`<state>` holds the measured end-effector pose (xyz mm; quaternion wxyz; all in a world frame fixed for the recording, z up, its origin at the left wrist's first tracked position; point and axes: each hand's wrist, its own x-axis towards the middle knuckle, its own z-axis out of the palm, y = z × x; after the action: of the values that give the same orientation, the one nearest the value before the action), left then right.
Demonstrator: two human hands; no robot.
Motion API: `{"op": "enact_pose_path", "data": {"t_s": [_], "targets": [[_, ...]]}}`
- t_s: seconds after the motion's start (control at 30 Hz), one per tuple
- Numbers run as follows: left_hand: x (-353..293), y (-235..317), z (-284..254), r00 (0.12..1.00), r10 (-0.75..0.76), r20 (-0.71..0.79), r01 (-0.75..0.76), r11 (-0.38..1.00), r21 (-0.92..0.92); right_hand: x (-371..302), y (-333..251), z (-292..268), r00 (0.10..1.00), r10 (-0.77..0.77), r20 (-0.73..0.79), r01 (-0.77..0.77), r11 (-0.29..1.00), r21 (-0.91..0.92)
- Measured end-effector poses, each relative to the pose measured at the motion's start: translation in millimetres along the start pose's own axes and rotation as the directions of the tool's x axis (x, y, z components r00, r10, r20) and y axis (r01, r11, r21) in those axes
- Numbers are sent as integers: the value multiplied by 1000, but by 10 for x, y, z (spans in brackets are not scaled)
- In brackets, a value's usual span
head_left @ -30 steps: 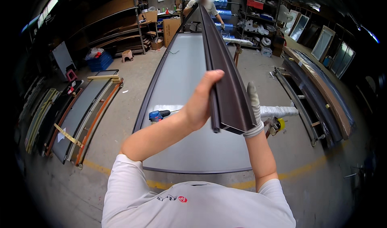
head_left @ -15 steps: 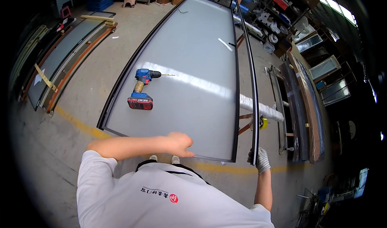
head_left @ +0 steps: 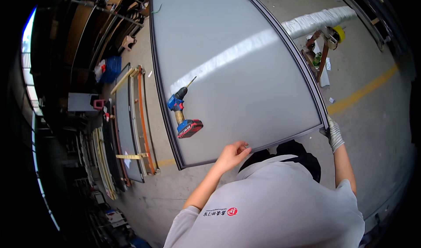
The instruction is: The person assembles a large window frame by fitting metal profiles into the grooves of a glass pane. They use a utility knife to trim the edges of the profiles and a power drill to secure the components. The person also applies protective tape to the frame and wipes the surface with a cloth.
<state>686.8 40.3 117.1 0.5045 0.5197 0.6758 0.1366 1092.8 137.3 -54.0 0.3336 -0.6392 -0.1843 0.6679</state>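
Observation:
A large framed panel (head_left: pixel 245 68), pale grey and glass-like with a dark frame, lies flat in front of me. On its left part rests a blue cordless drill (head_left: pixel 177 112) with a bit fitted and a red-and-black battery. A long dark frame strip (head_left: pixel 291 48) runs along the panel's right edge. My right hand (head_left: pixel 336 134), in a striped glove, is closed round the strip's near end at the corner; its fingertips are partly hidden. My bare left hand (head_left: pixel 232 156) is at the panel's near edge, holding nothing, with loosely bent fingers apart.
Beyond the panel's right side are a plastic-wrapped roll (head_left: pixel 320 19) and a brown stand with a yellow tape roll (head_left: pixel 338 34). Left on the floor stands a rack of panels (head_left: pixel 127 129), with a blue crate (head_left: pixel 112 69) behind it. Shelving (head_left: pixel 105 11) fills the far left.
The strip in my right hand has moved left, from apart to alongside the panel's right edge. My left hand has drawn back and its fingers have loosened. The view has turned left.

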Motion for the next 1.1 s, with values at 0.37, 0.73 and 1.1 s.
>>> {"op": "enact_pose_path", "data": {"t_s": [0.37, 0.73, 1.1], "targets": [[-623, -1579, 376, 693, -687, 217, 369, 80, -926, -181, -31, 379, 981, 140, 130, -190, 803, 564], [-235, -2335, 209, 406, -902, 145, -488, -349, -800, -285, -99, 833, 971, 240, 20, -150, 536, 831], [-128, -2207, 143, 457, -861, 224, -429, -434, -792, -81, -123, 729, 964, 266, -32, -134, 583, 802]]}}
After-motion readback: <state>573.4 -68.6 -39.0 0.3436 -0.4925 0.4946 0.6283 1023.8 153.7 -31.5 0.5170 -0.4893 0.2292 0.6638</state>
